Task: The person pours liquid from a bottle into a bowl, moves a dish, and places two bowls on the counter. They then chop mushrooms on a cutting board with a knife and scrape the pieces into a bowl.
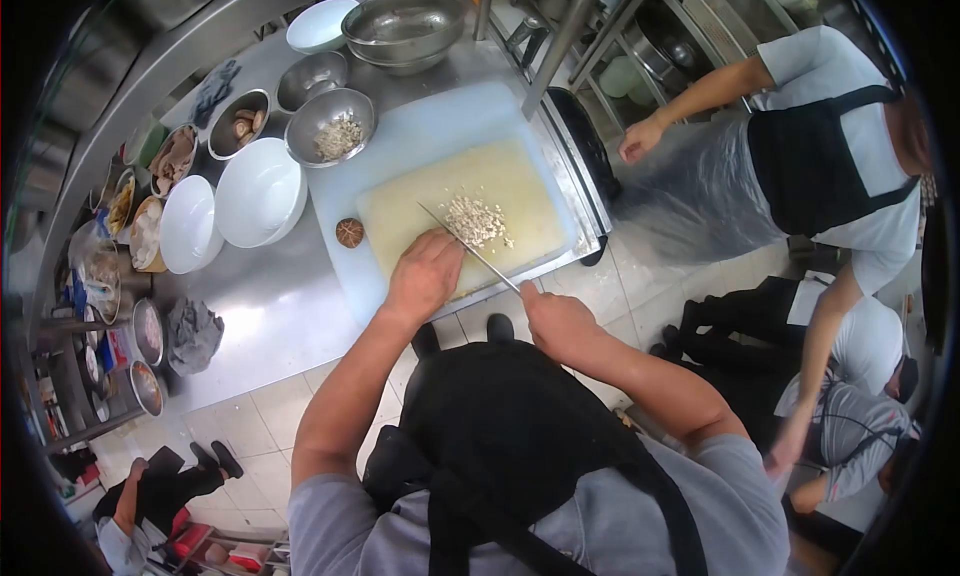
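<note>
A knife is held by its handle in my right hand, whose fingers are wrapped round it. Its blade slants up and left across the yellowish cutting board, beside a pile of chopped pale pieces. At the blade's left side my left hand rests on the board with fingers curled; what lies under them is hidden. A whole brown mushroom sits left of the board, on a larger bluish-white board. Above it, a metal bowl holds more chopped pieces.
White bowls and a metal bowl of mushrooms line the left. A grey cloth lies on the steel table. Large metal bowls stand at the back. A person in a black apron stands at the right; others are farther off.
</note>
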Demonstrator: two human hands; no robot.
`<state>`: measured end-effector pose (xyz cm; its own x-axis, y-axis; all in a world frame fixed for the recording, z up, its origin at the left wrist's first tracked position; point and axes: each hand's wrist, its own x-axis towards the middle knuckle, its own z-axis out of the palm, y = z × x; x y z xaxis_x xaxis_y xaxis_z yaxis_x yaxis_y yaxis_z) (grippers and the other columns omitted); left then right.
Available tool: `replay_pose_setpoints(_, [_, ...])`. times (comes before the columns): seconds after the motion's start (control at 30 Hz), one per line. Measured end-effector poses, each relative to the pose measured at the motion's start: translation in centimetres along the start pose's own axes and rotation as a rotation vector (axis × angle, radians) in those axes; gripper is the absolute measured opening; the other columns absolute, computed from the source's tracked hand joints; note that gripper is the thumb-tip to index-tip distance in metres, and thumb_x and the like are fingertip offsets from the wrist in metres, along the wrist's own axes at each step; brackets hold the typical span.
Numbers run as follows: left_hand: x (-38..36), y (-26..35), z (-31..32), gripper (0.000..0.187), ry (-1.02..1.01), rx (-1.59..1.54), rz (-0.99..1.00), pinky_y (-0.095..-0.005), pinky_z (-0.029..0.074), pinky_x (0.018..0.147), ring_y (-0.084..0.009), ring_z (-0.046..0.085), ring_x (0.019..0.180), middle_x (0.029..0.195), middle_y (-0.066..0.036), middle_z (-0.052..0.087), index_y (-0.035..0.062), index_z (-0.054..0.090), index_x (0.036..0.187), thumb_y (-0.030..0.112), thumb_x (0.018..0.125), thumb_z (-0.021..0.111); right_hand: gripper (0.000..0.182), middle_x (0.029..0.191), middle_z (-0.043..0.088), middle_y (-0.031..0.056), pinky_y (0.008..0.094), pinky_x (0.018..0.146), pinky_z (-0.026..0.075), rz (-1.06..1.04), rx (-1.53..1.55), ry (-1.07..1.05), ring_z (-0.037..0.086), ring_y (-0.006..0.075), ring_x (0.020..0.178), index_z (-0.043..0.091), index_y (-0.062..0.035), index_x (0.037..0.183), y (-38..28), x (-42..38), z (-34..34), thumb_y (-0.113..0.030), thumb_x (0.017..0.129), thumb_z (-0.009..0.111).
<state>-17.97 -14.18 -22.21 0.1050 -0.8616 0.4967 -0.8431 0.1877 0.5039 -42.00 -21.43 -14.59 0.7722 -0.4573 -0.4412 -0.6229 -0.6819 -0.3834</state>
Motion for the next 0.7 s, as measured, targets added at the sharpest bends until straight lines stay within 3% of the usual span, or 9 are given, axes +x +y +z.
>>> replay_pose_setpoints(0.3, [-0.1, 0.2, -0.2, 0.012, 0.028, 0.024, 0.017, -0.0424, 0.056, 0.091, -0.0347, 0.067, 0.104, 0.103, -0.014, 0.069, 0.0017, 0.068, 0.093, 0.001, 0.083, 0.074, 0.028, 0.085, 0.068, 0.0247, 0.0539, 0.070, 0.054, 0.066, -0.015, -0.072, 0.069, 0.0442, 0.080, 0.046, 0.0030, 0.110, -0.8, -1.6, -1.2, -0.001, 0.085, 0.058])
replay_pose_setpoints(0.37, [0.1, 0.3, -0.2, 0.012, 0.026, 0.014, 0.021, -0.0425, 0.056, 0.092, -0.0349, 0.067, 0.105, 0.103, -0.014, 0.069, 0.0015, 0.068, 0.094, 0.001, 0.082, 0.073, 0.027, 0.081, 0.067, 0.0255, 0.0552, 0.068, 0.054, -0.016, -0.008, 0.040, 0.068, 0.0450, 0.075, 0.044, 0.0043, 0.108, -0.4, 0.1, 0.2, -0.001, 0.085, 0.057])
replay_pose_setpoints(0.5, [-0.1, 0.3, -0.4, 0.013, 0.016, 0.019, 0.010, -0.0425, 0.055, 0.093, -0.0357, 0.066, 0.106, 0.104, -0.015, 0.069, 0.0008, 0.068, 0.094, 0.000, 0.082, 0.073, 0.027, 0.081, 0.067, 0.0256, 0.0551, 0.068, 0.054, -0.006, -0.003, 0.034, 0.068, 0.0452, 0.075, 0.044, 0.0042, 0.108, -1.4, -0.6, -1.8, -0.002, 0.085, 0.057])
replay_pose_setpoints(0.7, [-0.3, 0.2, -0.3, 0.014, 0.006, 0.028, -0.006, -0.0425, 0.055, 0.095, -0.0359, 0.065, 0.107, 0.105, -0.015, 0.068, 0.0003, 0.068, 0.094, -0.001, 0.081, 0.072, 0.028, 0.085, 0.069, 0.0238, 0.0528, 0.071, 0.055, 0.078, -0.028, -0.059, 0.070, 0.0437, 0.081, 0.047, 0.0024, 0.109, -1.2, -1.2, -0.8, 0.000, 0.084, 0.059])
